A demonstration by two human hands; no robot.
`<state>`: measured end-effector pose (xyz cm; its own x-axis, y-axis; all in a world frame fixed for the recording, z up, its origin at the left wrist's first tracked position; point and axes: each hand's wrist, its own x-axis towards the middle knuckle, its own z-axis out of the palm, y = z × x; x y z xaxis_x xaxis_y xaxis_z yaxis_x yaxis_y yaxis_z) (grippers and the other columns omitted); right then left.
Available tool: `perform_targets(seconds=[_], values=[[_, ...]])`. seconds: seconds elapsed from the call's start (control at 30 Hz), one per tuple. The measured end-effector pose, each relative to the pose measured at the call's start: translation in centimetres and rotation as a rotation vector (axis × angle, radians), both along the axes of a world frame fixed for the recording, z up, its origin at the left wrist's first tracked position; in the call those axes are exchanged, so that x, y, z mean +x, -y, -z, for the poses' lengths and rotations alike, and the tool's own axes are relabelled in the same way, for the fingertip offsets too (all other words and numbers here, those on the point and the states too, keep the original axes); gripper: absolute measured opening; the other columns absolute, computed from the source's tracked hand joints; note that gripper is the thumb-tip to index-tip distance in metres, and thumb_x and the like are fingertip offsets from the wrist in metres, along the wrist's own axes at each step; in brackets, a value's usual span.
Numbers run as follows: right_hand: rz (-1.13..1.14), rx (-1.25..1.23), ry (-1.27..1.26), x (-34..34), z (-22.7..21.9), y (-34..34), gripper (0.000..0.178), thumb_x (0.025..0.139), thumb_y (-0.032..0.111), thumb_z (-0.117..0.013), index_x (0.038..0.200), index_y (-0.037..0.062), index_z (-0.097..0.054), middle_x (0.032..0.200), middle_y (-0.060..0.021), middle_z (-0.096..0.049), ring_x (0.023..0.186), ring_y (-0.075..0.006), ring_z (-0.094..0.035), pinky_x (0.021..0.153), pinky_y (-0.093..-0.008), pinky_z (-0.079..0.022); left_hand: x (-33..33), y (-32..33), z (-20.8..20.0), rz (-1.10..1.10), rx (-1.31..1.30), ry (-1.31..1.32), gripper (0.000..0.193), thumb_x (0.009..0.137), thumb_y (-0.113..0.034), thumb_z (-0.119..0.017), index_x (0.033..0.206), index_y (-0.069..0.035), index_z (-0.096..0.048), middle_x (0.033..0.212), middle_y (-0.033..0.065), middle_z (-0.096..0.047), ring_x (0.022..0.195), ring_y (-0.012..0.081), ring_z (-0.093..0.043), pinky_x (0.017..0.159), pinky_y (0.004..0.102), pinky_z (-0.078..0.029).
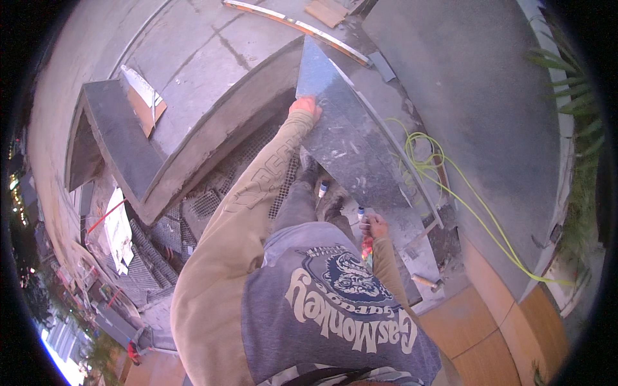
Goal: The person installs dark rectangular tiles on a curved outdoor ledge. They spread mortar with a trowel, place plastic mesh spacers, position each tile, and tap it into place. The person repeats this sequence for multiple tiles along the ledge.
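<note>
A long grey triangular slab (360,148) with a bluish, shinier tip stands in front of me, its surface marked with pale smears. My left hand (306,107) is closed at its left edge, near the tip; the fingertips are partly hidden. Lower down, my right hand (374,226) is closed beside the slab's near end. Just below its fingers shows a brightly coloured object (367,249), too small to make out. A small blue-and-white container (360,211) is right by the right hand. Another similar container (323,188) is near my legs.
A curved grey concrete wall (219,122) runs along the left, with dark ribbed mats (154,248) below it. A long spirit level (296,24) lies beyond the slab. Yellow-green cord (428,154) coils at the right. A hammer-like tool (426,282) lies near orange-brown panels (470,321).
</note>
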<state>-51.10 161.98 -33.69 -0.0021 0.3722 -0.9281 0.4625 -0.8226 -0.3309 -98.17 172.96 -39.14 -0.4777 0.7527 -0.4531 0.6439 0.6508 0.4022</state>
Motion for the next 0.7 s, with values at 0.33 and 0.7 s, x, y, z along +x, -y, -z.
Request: perform_targets(seconds=[0.33, 0.7], values=[[-0.028, -0.051, 0.003, -1.3, 1.9, -0.6, 0.024, 0.096, 0.027, -0.054, 0.108, 0.0061, -0.058, 0.092, -0.0091, -0.067, 0.067, -0.0174, -0.066, 0.05, -0.0276, -0.05, -1.7, -2.7, 2.2, 0.024, -0.039, -0.057, 0.031, 0.079, -0.031, -0.064, 0.096, -0.006, -0.067, 0.098, 0.0201, -0.068, 0.096, 0.0362, -0.065, 0.084, 0.0457, -0.052], [-0.028, -0.043, 0.026, 1.3, 2.5, -0.2, 0.027, 0.097, 0.027, -0.054, 0.111, 0.0053, -0.057, 0.092, -0.0111, -0.066, 0.066, -0.019, -0.065, 0.05, -0.0304, -0.053, 1.3, -2.0, 3.5, -0.087, 0.036, -0.057, 0.026, 0.08, -0.023, -0.06, 0.097, -0.005, -0.066, 0.102, 0.0184, -0.067, 0.097, 0.0362, -0.065, 0.083, 0.0453, -0.053]])
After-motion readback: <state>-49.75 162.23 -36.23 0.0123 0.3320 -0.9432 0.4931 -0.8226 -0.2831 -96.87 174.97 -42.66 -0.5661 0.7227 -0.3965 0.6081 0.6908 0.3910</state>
